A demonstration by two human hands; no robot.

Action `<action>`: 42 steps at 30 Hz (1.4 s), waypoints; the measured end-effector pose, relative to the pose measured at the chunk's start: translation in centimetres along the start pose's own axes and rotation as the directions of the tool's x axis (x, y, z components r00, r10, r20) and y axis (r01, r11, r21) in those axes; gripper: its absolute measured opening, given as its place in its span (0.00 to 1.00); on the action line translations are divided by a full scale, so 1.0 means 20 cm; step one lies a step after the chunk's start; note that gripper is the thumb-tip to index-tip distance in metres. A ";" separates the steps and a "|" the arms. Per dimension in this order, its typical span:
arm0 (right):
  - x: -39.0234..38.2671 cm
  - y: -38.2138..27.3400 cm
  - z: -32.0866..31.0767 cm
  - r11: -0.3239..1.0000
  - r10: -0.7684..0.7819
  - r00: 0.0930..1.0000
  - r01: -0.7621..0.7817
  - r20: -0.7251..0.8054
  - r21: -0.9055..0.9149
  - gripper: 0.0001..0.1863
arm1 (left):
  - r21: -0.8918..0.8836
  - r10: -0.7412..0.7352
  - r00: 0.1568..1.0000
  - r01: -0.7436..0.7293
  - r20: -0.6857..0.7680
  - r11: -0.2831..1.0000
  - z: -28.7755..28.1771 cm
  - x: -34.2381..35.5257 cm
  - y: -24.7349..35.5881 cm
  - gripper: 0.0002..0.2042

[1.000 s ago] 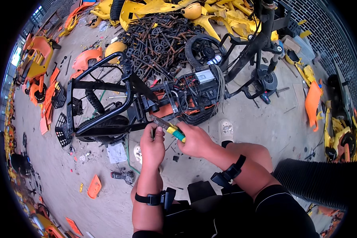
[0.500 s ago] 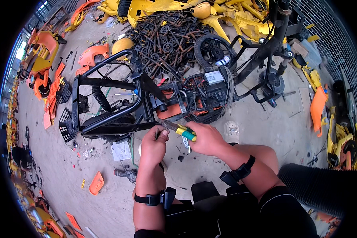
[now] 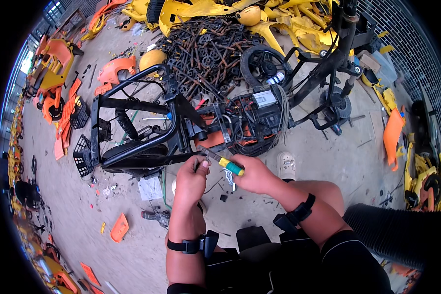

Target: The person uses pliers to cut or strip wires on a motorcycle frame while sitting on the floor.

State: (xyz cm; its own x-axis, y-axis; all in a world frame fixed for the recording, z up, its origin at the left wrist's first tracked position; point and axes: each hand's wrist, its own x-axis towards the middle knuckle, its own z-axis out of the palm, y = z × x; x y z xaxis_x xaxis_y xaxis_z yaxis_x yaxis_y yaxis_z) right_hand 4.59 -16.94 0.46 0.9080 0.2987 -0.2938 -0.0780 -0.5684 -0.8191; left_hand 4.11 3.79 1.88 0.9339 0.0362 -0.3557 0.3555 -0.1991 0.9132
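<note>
My right hand [image 3: 254,174] is closed round pliers with yellow-and-green handles [image 3: 232,166]. Their metal jaws point up and left, toward the lower edge of a black scooter frame [image 3: 169,126]. Close by on the left, my left hand [image 3: 191,177] is closed, thumb against the curled fingers, near the jaws; what it pinches is too small to make out. Beyond both hands, the frame lies across the floor with a rear wheel [image 3: 139,153], a bundle of grey cables [image 3: 282,105] and a silver box [image 3: 265,98] in its middle.
A heap of rusty metal parts [image 3: 206,56] lies behind the frame, with yellow plastic panels [image 3: 299,24] piled beyond. An orange panel [image 3: 119,227] and a dark tool [image 3: 156,216] lie at the left. A black ribbed hose [image 3: 384,232] stands at the right.
The pliers have turned slightly in my right hand, and their handles look closer together. Both hands stay in nearly the same place.
</note>
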 end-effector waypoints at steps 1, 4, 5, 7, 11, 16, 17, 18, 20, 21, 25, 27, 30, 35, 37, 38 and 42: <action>0.00 0.02 0.01 0.998 -0.001 1.000 -0.001 0.019 0.067 0.24 | -0.003 0.012 1.000 -0.012 0.010 1.000 0.00 0.00 0.00 0.05; -0.01 0.01 0.00 0.983 0.108 0.988 -0.123 0.112 0.139 0.25 | 0.009 0.025 1.000 -0.025 0.017 1.000 0.00 0.00 0.00 0.05; -0.01 0.00 0.00 0.996 0.072 0.996 -0.074 0.049 0.047 0.25 | 0.026 0.018 1.000 -0.018 0.007 0.999 0.01 -0.01 0.00 0.05; -0.03 -0.03 -0.01 0.989 -0.020 0.997 0.010 -0.071 -0.146 0.25 | 0.040 0.011 1.000 -0.011 -0.005 0.999 0.00 -0.01 -0.01 0.05; -0.03 -0.03 0.01 0.999 0.042 0.994 -0.044 -0.103 -0.015 0.24 | 0.015 0.023 1.000 -0.023 0.010 1.000 0.01 -0.01 -0.04 0.05; 0.13 0.12 -0.22 0.995 0.076 0.855 -0.028 -0.513 0.100 0.13 | 0.124 0.012 0.999 -0.019 0.053 0.992 -0.02 -0.11 -0.13 0.03; 0.13 0.12 -0.30 0.986 0.143 0.859 -0.080 -0.492 0.146 0.14 | 0.089 0.015 0.999 -0.019 0.048 0.996 -0.02 -0.11 -0.11 0.03; 0.11 0.14 -0.31 0.985 0.117 0.879 -0.042 -0.463 0.169 0.15 | 0.059 0.014 0.999 -0.016 0.036 0.998 -0.04 -0.12 -0.10 0.03; 0.07 0.17 -0.30 0.977 0.086 0.933 -0.010 -0.348 0.214 0.18 | 0.015 0.021 0.999 -0.021 0.030 1.000 -0.06 -0.09 -0.10 0.04; 0.03 0.15 -0.28 0.972 0.084 0.961 -0.021 -0.262 0.236 0.19 | -0.048 0.040 0.998 -0.038 0.045 0.998 -0.05 -0.08 -0.10 0.04; -0.06 0.01 -0.19 0.975 -0.131 0.991 0.124 -0.022 -0.184 0.22 | -0.202 0.106 0.993 -0.093 0.054 0.975 -0.06 -0.07 -0.12 0.04; -0.11 -0.04 -0.17 0.990 -0.034 0.997 0.044 0.076 -0.137 0.25 | -0.209 0.151 0.988 -0.141 0.033 0.968 -0.05 -0.08 -0.11 0.04; -0.14 -0.03 -0.11 0.999 -0.021 0.990 0.026 0.137 -0.033 0.28 | -0.236 0.150 0.988 -0.140 0.024 0.962 -0.04 -0.10 -0.11 0.05; -0.16 0.07 -0.01 0.971 -0.223 0.974 0.226 0.037 -0.083 0.38 | -0.189 0.195 0.981 -0.191 0.006 0.963 -0.02 -0.13 -0.09 0.04; -0.16 0.02 0.00 0.961 -0.254 0.967 0.252 -0.008 -0.115 0.41 | -0.175 0.225 0.974 -0.227 -0.029 0.958 0.01 -0.14 -0.09 0.04; -0.17 -0.01 0.00 0.956 -0.270 0.962 0.264 -0.030 -0.132 0.42 | -0.168 0.243 0.968 -0.249 -0.060 0.954 0.02 -0.15 -0.08 0.04; -0.17 -0.06 0.00 0.928 -0.349 0.934 0.333 -0.077 -0.165 0.48 | -0.300 0.293 0.952 -0.306 -0.086 0.904 0.05 -0.15 -0.09 0.05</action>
State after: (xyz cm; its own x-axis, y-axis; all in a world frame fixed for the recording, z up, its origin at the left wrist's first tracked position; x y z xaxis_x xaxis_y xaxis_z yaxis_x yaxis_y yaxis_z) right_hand 1.54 -17.35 2.50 0.9068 0.4186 0.0489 0.2981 -0.5549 -0.7767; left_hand 0.65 3.01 1.09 0.9967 0.0604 -0.0536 0.0472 0.1033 0.9935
